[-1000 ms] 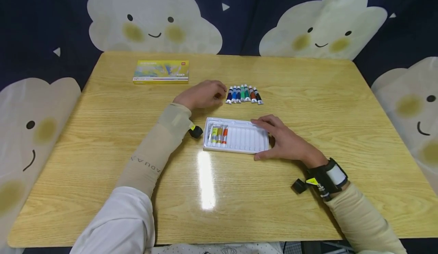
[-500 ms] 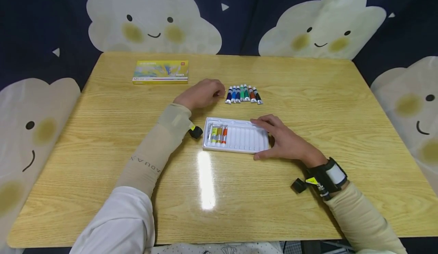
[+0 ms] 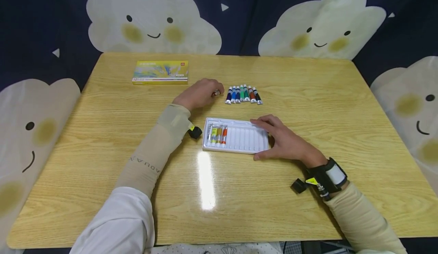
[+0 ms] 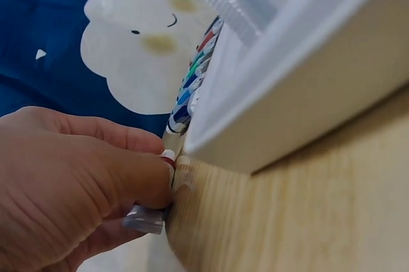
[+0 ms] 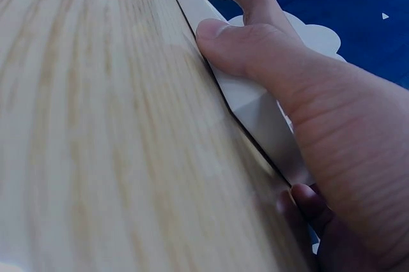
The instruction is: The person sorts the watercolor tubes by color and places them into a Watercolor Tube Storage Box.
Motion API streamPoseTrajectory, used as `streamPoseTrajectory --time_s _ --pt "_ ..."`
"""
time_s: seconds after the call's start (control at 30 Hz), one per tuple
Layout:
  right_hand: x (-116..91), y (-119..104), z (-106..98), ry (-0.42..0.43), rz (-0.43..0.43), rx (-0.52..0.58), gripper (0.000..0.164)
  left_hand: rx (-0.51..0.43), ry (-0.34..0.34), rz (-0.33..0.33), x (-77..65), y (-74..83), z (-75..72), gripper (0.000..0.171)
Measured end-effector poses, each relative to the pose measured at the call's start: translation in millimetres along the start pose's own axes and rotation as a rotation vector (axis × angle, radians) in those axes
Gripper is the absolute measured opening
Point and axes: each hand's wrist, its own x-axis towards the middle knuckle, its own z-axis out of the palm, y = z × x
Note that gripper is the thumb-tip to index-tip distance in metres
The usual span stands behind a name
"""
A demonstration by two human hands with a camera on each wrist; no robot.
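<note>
Tube [image 4: 146,219] pinched in the left hand [image 3: 200,93], tray [image 3: 244,138] gripped by the right hand [image 3: 284,143].
Head view: the tray lies left to right, near side of the row of tubes [image 3: 243,94], whose long axes run near to far; the left hand, back upward, sits just left of that row, its forearm slanting from the near left, while the right hand spans the tray's right end, thumb at the near edge, fingers at the far one; left wrist view: the tube's white cap points toward the row, flat silver end away; right wrist view: the thumb presses the tray's near wall.
</note>
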Motion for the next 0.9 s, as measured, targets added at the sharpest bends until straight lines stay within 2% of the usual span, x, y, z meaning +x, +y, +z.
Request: streamPoseTrajectory --time_s 0.17,0.33,0.67,0.9 --pt "-0.5 -0.2 0.5 -0.001 0.004 -0.002 0.105 -0.007 -0.016 -0.020 -1.0 -1.6 -0.6 0.033" --pt "0.0 0.9 1.2 -0.001 -0.002 -0.004 0.105 -0.012 -0.012 -0.032 -1.8 -2.4 -2.9 0.027" --pt "0.6 1.0 -0.1 0.002 -0.007 0.002 0.104 -0.056 0.087 -0.010 -4.5 1.7 -14.1 0.022" --pt "0.2 0.9 0.3 0.000 -0.005 0.010 0.104 -0.101 0.077 -0.020 -4.9 4.5 -15.8 0.022"
